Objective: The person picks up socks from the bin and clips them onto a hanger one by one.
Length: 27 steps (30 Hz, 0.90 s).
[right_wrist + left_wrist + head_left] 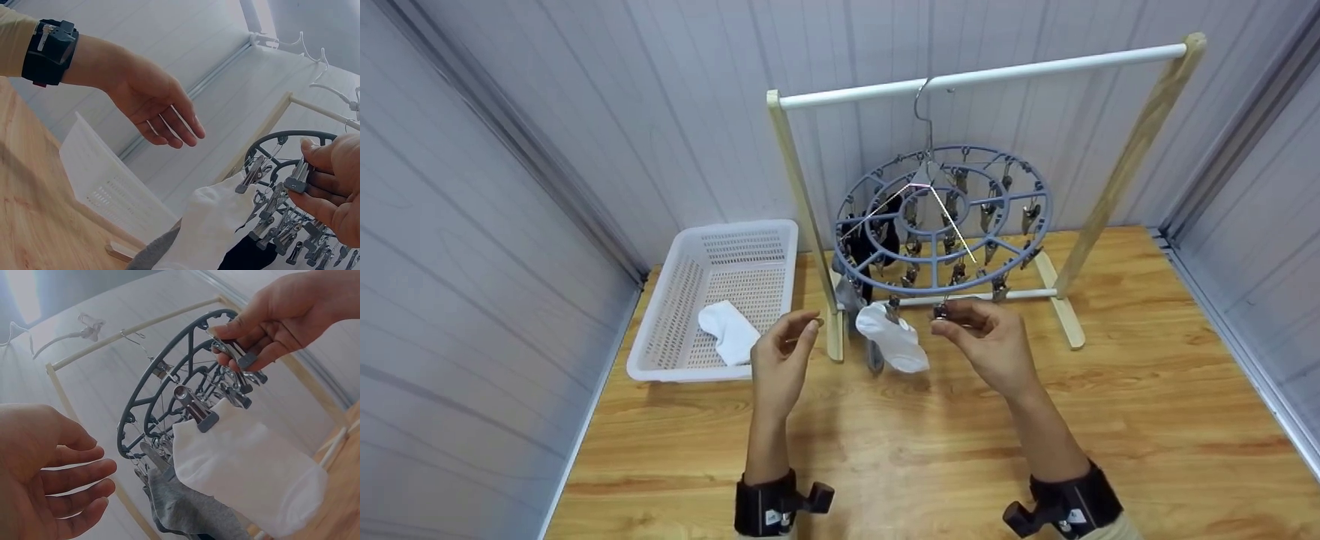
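Observation:
A round blue-grey clip hanger [935, 289] hangs from a white bar, ringed with metal clips. My right hand [994, 341] pinches one clip [239, 354] at the hanger's near edge between thumb and fingers; no sock shows in that clip. To its left a white sock [894, 341] hangs by its cuff from another clip [197, 410]. My left hand [781, 367] is left of this sock, apart from it, its fingers relaxed and holding nothing. A grey sock [188, 500] and a black sock [247, 254] hang farther along the rim.
On the left stands a white plastic basket [660, 300] with another white sock [730, 332] inside. The rack's wooden posts [1132, 165] rise on both sides of the hanger. Wood-look flooring [930, 465] lies below, with pale panel walls [510, 225] around.

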Tool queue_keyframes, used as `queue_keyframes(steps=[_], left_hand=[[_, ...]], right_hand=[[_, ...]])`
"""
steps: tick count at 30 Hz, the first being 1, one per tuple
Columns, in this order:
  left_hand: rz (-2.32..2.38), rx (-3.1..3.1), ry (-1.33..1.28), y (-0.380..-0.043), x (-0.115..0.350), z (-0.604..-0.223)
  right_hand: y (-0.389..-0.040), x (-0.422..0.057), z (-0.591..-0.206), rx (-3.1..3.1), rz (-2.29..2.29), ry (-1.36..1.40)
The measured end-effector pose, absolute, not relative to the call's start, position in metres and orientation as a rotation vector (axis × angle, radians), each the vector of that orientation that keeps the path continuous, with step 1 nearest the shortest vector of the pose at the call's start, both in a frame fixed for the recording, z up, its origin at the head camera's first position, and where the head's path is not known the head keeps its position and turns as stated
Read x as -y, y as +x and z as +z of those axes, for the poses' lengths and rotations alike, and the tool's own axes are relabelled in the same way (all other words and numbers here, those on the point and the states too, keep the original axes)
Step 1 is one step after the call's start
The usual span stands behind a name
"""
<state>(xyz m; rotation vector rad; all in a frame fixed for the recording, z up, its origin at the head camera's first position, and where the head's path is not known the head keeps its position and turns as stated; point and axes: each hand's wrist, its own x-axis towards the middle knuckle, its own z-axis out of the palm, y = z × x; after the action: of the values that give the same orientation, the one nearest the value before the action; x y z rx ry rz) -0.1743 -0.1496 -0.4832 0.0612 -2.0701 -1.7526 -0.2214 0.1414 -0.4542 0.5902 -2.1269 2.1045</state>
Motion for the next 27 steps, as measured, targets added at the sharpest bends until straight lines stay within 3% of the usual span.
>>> queue_keyframes(steps=[27], left_hand=[[-1.688, 2.047, 0.169, -0.170, 0.173, -0.483]], right_hand=[[-0.220, -0.146, -0.450, 2.137, 2.092, 0.559]])
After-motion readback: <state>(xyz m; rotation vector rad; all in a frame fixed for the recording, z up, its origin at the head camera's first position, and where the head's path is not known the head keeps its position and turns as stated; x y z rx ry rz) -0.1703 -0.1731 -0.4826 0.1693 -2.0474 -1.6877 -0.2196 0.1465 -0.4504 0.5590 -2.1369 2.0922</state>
